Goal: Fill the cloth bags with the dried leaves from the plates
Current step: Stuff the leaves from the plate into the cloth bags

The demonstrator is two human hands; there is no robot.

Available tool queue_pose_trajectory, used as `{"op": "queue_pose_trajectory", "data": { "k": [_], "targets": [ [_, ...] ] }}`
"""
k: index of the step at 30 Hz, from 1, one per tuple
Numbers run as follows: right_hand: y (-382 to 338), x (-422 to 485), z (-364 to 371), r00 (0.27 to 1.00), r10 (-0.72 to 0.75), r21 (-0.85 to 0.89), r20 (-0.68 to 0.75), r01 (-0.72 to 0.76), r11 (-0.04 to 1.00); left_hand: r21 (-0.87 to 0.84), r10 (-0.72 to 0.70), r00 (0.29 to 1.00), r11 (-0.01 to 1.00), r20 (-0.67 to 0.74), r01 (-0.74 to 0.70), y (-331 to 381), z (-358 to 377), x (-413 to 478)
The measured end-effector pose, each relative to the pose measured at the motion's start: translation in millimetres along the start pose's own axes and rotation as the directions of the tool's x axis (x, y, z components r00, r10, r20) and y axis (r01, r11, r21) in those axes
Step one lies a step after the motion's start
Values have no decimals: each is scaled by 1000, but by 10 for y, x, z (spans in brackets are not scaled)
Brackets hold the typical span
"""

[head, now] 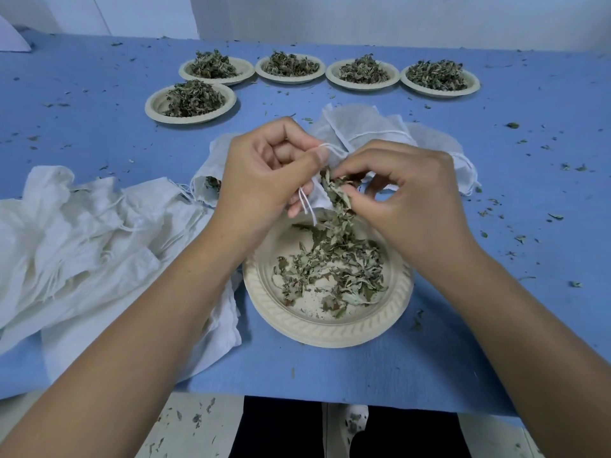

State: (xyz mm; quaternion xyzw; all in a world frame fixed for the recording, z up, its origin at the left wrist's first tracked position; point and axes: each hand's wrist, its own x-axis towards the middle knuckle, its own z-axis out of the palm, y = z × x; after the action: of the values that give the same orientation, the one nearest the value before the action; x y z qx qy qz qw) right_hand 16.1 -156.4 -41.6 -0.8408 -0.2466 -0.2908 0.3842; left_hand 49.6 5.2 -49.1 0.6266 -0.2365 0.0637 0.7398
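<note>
Bag (319, 201): small and white, held just above the near plate (330, 332), between the left hand (264, 173) and the right hand (406, 196).
Table (99, 127): blue top with leaf bits all over it.
Room: pale wall (330, 14) behind the table; light floor (185, 424) below, with leaf bits on it too.
Bag's way: its mouth faces the right hand. The rest hides behind the left hand, so its long side cannot be told.
Left hand: curled, the thumb and fingers pinch the bag's rim and string (305, 203).
Right hand: bent fingers pinch leaves (334, 190) at the bag's mouth.
Near plate: a thin spread of leaves.
Far plates (290, 68): five, heaped.
Other bags (82, 233): a flat pile at the left; more behind the hands.
</note>
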Motion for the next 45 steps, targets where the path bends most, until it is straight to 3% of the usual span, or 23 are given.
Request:
{"op": "queue_pose_trajectory", "data": {
  "k": [3,7,13,17,20,21,24,27,28,30,32,33,34,38,39,43,45],
  "targets": [
    [-6,29,-36,987,13,88,158,-27,996,34,18,997,999,-70,-16,3,-12,15],
    [23,46,-56,945,-39,25,325,33,999,8,14,989,1000,-145,-13,6,-38,34],
    [8,56,-70,992,-97,162,86,82,983,61,1,993,998,-121,7,15,-9,18],
    [-28,8,-13,989,-113,39,-98,117,992,98,7,997,995,-72,0,18,13,-7],
    [-18,-5,39,972,-221,-316,-73,188,930,68,21,1000,998,-23,-19,16,20,-17],
    [-14,-6,47,974,-220,-361,-46,189,913,62,23,1000,998,-19,-22,14,17,-15],
    [-48,15,10,993,-112,-261,-33,100,960,56,22,998,998,-60,-19,7,-1,-2],
    [-82,17,-68,980,-154,-251,-125,118,961,48,16,992,999,-127,-10,14,-20,16],
    [-95,18,-79,983,-166,-267,-80,140,954,35,14,991,999,-132,-10,17,-21,18],
    [-117,20,-45,979,-140,-309,146,180,934,0,16,994,1000,-106,-16,21,-20,13],
    [-96,-9,29,928,-70,-400,367,225,889,-15,20,998,1000,-51,-20,31,-18,-1],
    [-76,-17,40,913,-48,-419,404,232,878,-13,22,999,1000,-35,-22,36,-15,-6],
    [-68,-13,31,921,-51,-402,387,218,889,-8,24,999,1000,-32,-25,40,-12,-9],
    [-30,2,-82,979,-193,-294,71,205,934,29,22,997,999,-73,-20,62,-5,-10],
    [-34,3,-76,975,-205,-315,81,220,923,32,28,997,999,-69,-25,62,-7,-14],
    [-92,4,79,901,-87,-370,424,261,892,84,92,995,992,33,-95,74,9,-49],
    [-80,12,89,907,-75,-347,414,233,908,109,96,995,989,10,-97,68,11,-40]
  ]
}}
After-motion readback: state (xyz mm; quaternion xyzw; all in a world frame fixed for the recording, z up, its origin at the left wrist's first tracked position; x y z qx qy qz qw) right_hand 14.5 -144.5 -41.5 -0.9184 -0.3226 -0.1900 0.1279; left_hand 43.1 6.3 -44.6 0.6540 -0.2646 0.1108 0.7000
